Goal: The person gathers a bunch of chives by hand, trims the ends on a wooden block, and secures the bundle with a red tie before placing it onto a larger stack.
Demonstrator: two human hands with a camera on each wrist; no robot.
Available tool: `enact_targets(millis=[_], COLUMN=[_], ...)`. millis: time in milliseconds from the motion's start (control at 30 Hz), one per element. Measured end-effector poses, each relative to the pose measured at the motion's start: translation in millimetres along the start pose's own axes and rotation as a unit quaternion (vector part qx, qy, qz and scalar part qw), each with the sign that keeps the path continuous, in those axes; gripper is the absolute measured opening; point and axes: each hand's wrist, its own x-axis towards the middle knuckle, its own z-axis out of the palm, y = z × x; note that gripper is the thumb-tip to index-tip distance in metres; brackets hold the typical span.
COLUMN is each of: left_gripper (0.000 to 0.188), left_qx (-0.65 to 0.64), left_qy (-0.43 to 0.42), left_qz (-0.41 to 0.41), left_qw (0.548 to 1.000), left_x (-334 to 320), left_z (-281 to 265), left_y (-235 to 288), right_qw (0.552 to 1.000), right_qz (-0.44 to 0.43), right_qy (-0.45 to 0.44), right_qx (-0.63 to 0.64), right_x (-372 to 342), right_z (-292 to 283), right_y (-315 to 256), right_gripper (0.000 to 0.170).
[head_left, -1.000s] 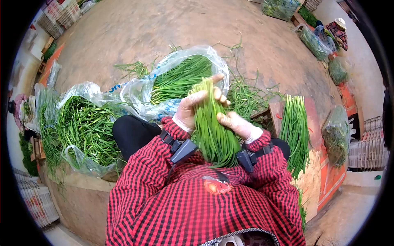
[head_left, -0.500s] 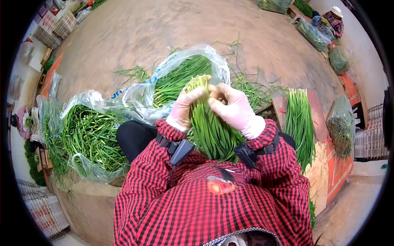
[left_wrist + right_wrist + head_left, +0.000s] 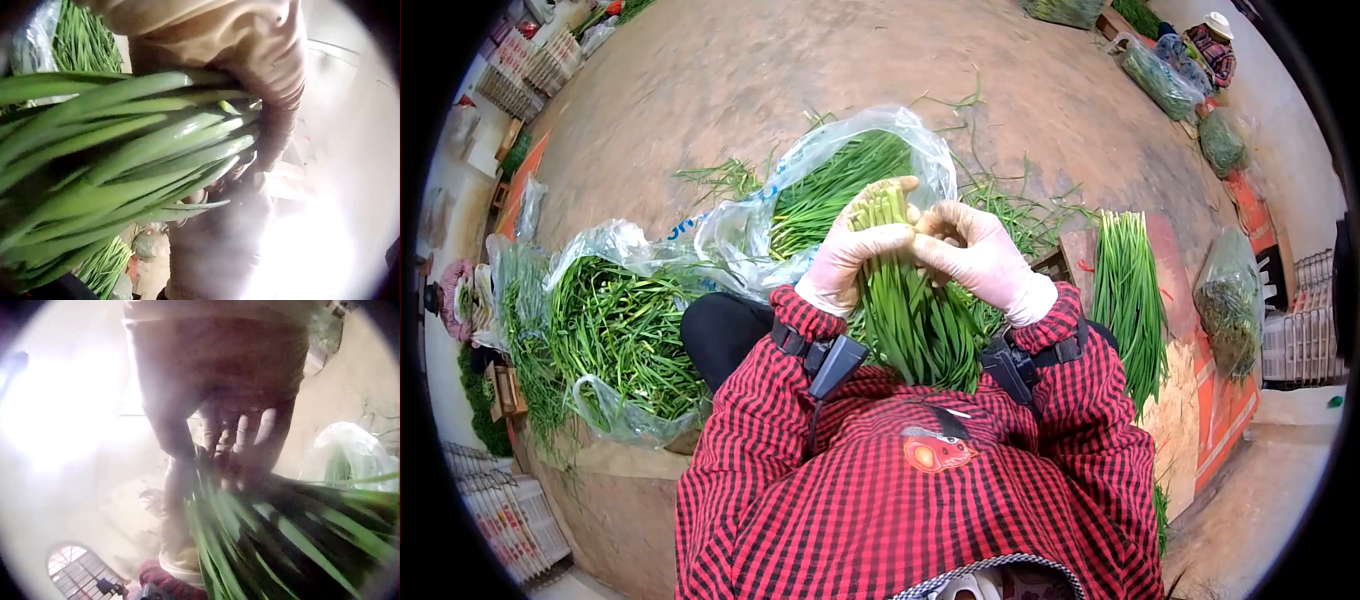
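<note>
- A thick bunch of long, flat green leaves with pale, evenly gathered ends [image 3: 915,325] is held upright in front of the person's chest, pale ends away from the body, leaf tips hanging toward the lap.
- The left hand [image 3: 847,255], in a thin whitish glove, wraps the bunch just below those pale ends, its thumb lying across the front.
- The right hand [image 3: 980,255], gloved alike, has curled fingers and pinches the bunch's edge with thumb and fingertips, close beside the left thumb; whether it has a single stalk cannot be told.
- Just beyond the hands, a clear plastic bag with blue print [image 3: 940,165] lies open around more green leaves.
- To the left, another clear plastic bag [image 3: 615,412] bulges with tangled greens.
- Loose green stalks [image 3: 1015,215] are scattered on the brown floor [image 3: 1060,110] past the right hand.
- A neat, pale-ended green bundle [image 3: 1128,310] lies to the right on a reddish-brown board [image 3: 1162,270].
- The person wears a red-and-black checked garment [image 3: 880,500], with a black camera mount [image 3: 837,367] on the left wrist.
</note>
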Motion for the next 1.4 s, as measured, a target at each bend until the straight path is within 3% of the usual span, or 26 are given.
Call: enact_targets(millis=[133, 267, 367, 400, 633, 700, 767, 900, 1033, 1067, 1133, 1167, 1200, 1233, 1300, 1400], left_gripper=[0.062, 0.059, 0.057, 0.057, 0.052, 0.050, 0.047, 0.059, 0.042, 0.037, 0.026, 0.024, 0.025, 0.026, 0.025, 0.028], left_qx=[0.015, 0.018, 0.057, 0.078, 0.212, 0.246, 0.255, 0.186, 0.029, -0.013, -0.069, -0.054, -0.061, -0.069, -0.088, -0.050], left_qy=[0.024, 0.032, 0.022, 0.014, 0.011, 0.048, 0.090, 0.180, 0.245, 0.232, 0.220, 0.224, 0.234, 0.245, 0.201, 0.185], left_qz=[0.010, -0.005, -0.006, -0.004, 0.047, 0.063, 0.105, 0.213, 0.317, 0.338, 0.358, 0.368, 0.366, 0.363, 0.344, 0.333], left_qw=[1.000, 0.999, 0.998, 0.997, 0.976, 0.966, 0.957, 0.942, 0.916, 0.912, 0.905, 0.901, 0.899, 0.896, 0.913, 0.923], left_x=[5, 0, 1, 2, 7, 11, 9, -3, -26, -31, -40, -42, -41, -41, -37, -26], left_z=[-3, 1, 1, -1, 8, -5, -16, -58, -115, -125, -140, -139, -136, -133, -126, -95], left_y=[-5, -1, 2, 3, 12, 15, 30, 71, 108, 112, 121, 122, 123, 122, 116, 105], right_qw=[0.966, 1.000, 1.000, 0.999, 0.992, 0.984, 0.984, 0.928, 0.883, 0.885, 0.932, 0.956, 0.952, 0.910, 0.960, 0.951], right_qz=[-0.097, -0.005, 0.004, -0.010, -0.004, -0.043, -0.115, -0.234, -0.294, -0.257, -0.074, -0.023, 0.009, 0.034, -0.048, -0.131], right_qy=[0.070, 0.005, 0.016, 0.001, -0.008, 0.078, 0.092, 0.270, 0.274, 0.330, 0.351, 0.207, 0.159, 0.145, 0.146, 0.144], right_qx=[-0.228, 0.009, -0.021, 0.039, 0.127, 0.153, 0.101, 0.107, 0.244, 0.202, -0.055, -0.208, -0.261, -0.387, -0.235, -0.239], right_x=[2, -1, -1, -2, -20, -30, -39, -65, -86, -88, -78, -73, -68, -67, -55, -43], right_z=[8, 2, -5, -4, -12, -10, -29, -73, -141, -141, -146, -151, -152, -137, -113, -71], right_y=[2, -2, 2, 1, -39, -60, -69, -75, -46, -43, -14, 12, 43, 39, 29, -12], right_gripper=[0.022, 0.015, 0.012, 0.012, 0.021, 0.022, 0.021, 0.019, 0.016, 0.019, 0.015, 0.030, 0.052, 0.068, 0.069, 0.048])
